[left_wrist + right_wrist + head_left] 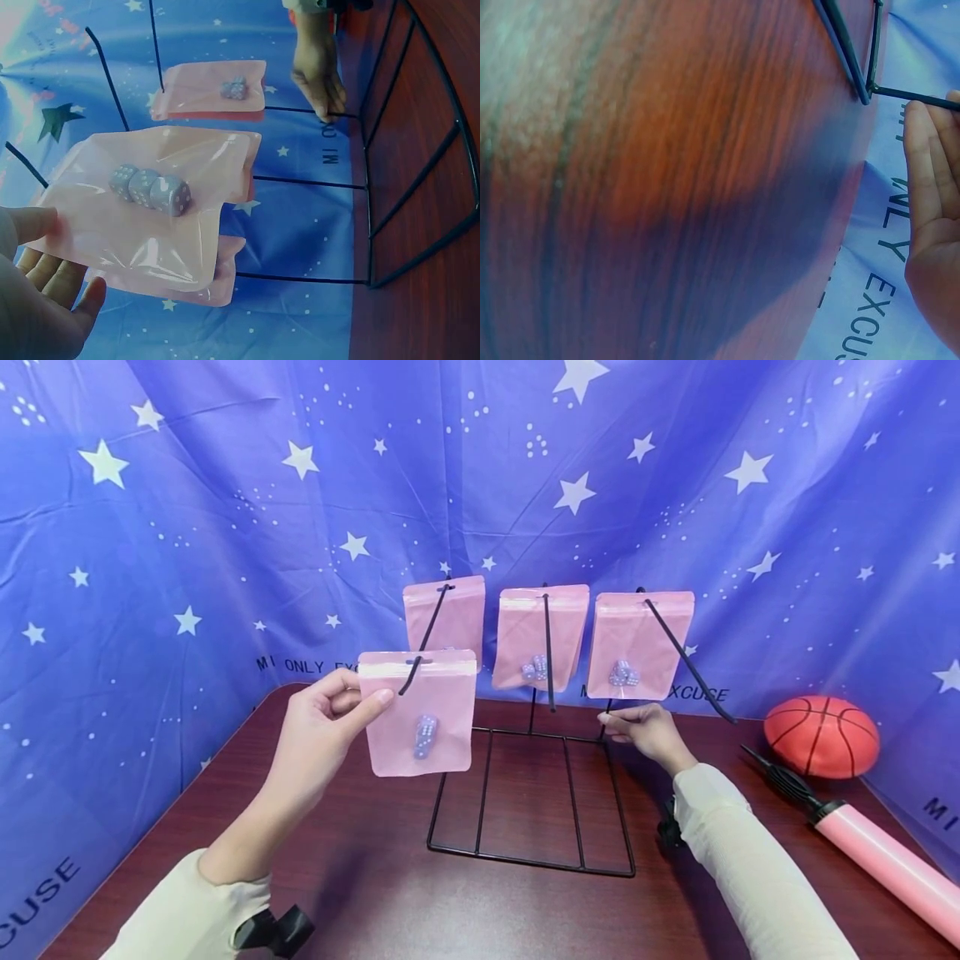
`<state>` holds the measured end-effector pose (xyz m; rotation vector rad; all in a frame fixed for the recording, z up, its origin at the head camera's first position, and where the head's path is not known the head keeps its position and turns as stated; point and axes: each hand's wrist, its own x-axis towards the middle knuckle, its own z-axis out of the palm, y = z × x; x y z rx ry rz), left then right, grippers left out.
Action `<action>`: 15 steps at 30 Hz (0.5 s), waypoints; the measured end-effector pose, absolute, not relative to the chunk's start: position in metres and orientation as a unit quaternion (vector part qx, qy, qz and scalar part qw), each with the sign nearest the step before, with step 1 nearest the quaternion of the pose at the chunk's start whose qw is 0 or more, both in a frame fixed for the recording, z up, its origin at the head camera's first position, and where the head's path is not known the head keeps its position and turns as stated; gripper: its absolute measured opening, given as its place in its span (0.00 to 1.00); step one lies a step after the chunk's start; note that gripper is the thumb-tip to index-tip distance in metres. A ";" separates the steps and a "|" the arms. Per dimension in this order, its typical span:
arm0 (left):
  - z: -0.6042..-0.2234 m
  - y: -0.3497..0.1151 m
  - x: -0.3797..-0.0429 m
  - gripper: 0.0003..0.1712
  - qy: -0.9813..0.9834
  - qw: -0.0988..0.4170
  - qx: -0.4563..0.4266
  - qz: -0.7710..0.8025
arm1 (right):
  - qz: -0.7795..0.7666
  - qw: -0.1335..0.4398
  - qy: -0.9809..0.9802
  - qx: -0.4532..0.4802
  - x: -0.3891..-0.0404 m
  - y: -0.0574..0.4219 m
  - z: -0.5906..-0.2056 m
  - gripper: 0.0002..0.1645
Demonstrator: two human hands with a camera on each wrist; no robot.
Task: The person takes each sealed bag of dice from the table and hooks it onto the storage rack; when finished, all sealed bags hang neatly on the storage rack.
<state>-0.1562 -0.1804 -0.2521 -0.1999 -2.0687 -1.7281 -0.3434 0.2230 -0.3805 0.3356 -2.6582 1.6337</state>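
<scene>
My left hand [318,722] pinches the left edge of a pink zip pouch [390,747] between thumb and fingers. Three purple-grey dice [154,189] show through its front in the left wrist view. The tip of the left hook [410,677] pokes through the pouch's hang hole. Farther back on that hook hangs another pink pouch [450,618]. Pouches with dice also hang from the middle hook [549,652] and the right hook [690,662]. Low on the black wire rack [525,861], my right hand [648,732] pinches the right upright below the pouches.
A red toy basketball [821,737] and a pink hand pump [885,856] with a black nozzle lie at the right of the dark wood table [375,877]. A blue star-print curtain [450,468] surrounds the back and sides. The hooks jut toward me.
</scene>
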 end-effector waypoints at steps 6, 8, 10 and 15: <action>-0.252 -0.178 -0.171 0.06 -0.748 0.232 -0.072 -0.618 | 0.531 0.005 -0.840 0.113 -0.345 0.222 -0.382 0.20; -0.251 -0.177 -0.176 0.06 -0.748 0.236 -0.069 -0.616 | 0.533 0.005 -0.839 0.108 -0.345 0.222 -0.382 0.20; -0.251 -0.176 -0.181 0.06 -0.748 0.240 -0.066 -0.616 | 0.529 0.004 -0.842 0.108 -0.344 0.223 -0.381 0.20; -0.249 -0.172 -0.193 0.07 -0.749 0.246 -0.052 -0.613 | 0.524 0.003 -0.845 0.106 -0.343 0.223 -0.380 0.20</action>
